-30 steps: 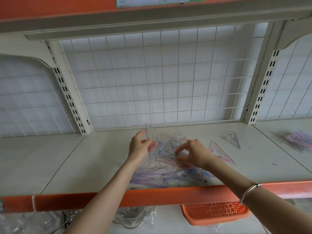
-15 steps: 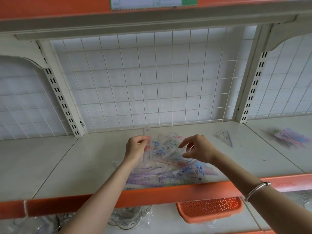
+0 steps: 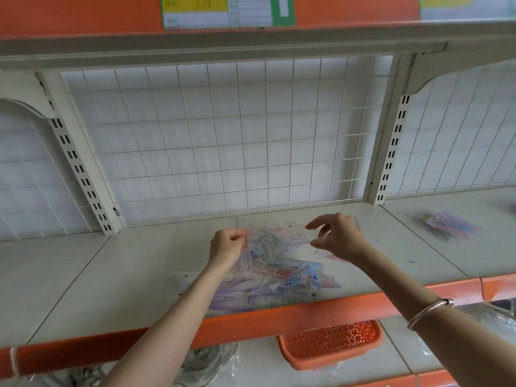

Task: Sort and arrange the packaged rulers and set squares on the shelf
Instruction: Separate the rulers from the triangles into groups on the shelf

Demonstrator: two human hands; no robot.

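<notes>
Pile [image 3: 279,277] thins by one: my right hand [image 3: 340,238] pinches a lifted set square [image 3: 296,234], my left hand [image 3: 226,247] still grips a packaged ruler [image 3: 241,226].

Messy heap of ruler packs [image 3: 279,280] at the shelf [image 3: 139,261] front

Purple, blue and pink, all overlapping; one clear pack [image 3: 282,236] held just above it, smaller blurry bunch [image 3: 446,226] well off right.

- Cream metal shelf [image 3: 134,275] spans the middle band of the frame, its panels meeting at seams left and right of centre.
- Orange front strip [image 3: 321,310] runs along its near edge.
- Loose pile of packaged rulers and set squares [image 3: 282,283] lies lower centre, reaching the front edge.
- Smaller pile [image 3: 446,224], blurred, lies far right on the adjoining panel.
</notes>
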